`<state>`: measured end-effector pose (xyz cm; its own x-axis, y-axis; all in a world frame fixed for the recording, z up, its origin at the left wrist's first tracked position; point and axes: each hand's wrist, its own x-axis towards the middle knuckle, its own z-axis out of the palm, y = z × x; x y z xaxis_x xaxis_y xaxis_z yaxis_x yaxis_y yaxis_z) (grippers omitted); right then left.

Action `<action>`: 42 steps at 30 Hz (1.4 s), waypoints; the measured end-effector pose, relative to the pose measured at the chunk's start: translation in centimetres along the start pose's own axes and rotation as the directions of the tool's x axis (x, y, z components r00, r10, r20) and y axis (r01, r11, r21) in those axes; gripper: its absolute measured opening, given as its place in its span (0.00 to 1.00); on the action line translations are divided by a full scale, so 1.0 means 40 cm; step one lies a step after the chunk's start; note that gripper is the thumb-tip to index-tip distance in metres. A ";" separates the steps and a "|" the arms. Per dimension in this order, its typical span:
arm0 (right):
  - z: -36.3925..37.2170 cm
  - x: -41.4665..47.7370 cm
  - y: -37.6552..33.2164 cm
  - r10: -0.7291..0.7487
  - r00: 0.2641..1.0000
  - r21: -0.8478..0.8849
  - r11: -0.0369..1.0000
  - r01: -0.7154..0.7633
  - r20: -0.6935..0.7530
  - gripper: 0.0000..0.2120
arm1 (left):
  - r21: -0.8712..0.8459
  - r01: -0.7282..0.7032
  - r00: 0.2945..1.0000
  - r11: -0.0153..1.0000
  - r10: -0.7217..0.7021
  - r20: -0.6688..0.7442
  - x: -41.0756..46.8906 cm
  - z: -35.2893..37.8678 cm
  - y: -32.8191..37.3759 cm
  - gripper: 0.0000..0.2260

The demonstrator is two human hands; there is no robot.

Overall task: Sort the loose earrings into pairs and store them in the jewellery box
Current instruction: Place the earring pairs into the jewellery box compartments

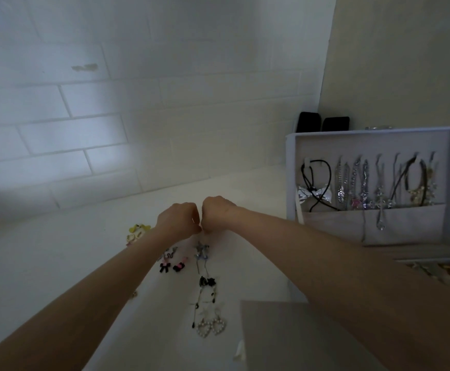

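My left hand (pixel 177 218) and my right hand (pixel 217 212) meet knuckle to knuckle above the white table, fingers curled downward. A tiny glint between them looks like a small earring (pixel 193 220) pinched by both; most of it is hidden. Loose earrings lie below the hands: a yellow pair (pixel 137 232), black and pink bows (pixel 171 266), a blue-grey star piece (pixel 202 251), black rose dangles (pixel 207 283) and pearl hearts (pixel 212 328). The jewellery box (pixel 379 130) stands open at the right, its upright lid hung with several necklaces.
The box's lower tray (pixel 432 266) lies behind my right forearm with small pieces in it. A flat grey panel (pixel 299 336) sits at the bottom right. Two black objects (pixel 321 122) lean in the corner behind the box. A white tiled wall (pixel 111 116) backs the table.
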<state>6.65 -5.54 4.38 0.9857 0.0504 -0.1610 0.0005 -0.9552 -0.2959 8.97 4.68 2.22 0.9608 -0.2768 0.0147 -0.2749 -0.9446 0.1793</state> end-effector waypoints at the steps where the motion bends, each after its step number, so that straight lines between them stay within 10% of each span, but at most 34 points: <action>1: -0.003 0.002 0.000 0.013 1.000 -0.012 1.000 -0.013 0.015 0.04 | -0.003 -0.003 1.000 1.000 0.003 -0.001 0.001 0.002 0.000 0.12; 27: -0.016 -0.013 -0.002 0.029 0.996 0.110 0.994 -0.020 -0.080 0.12 | -0.095 -0.032 0.998 0.995 0.027 -0.055 -0.013 0.004 0.016 0.08; 33: -0.082 -0.072 -0.018 -0.060 0.982 0.074 0.994 0.075 -0.180 0.03 | -0.217 -0.112 0.982 0.970 0.075 -0.175 -0.060 -0.057 0.011 0.04; 42: -0.220 -0.342 0.073 -0.128 0.970 0.304 0.934 0.187 -0.205 0.15 | -0.365 -0.335 0.930 0.869 0.241 -0.279 -0.238 -0.199 0.130 0.06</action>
<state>-5.35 -11.56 14.01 0.9910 0.1114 0.0747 0.1339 -0.7942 -0.5927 -1.32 3.80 10.84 0.8367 -0.4360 0.3313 -0.5476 -0.6634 0.5100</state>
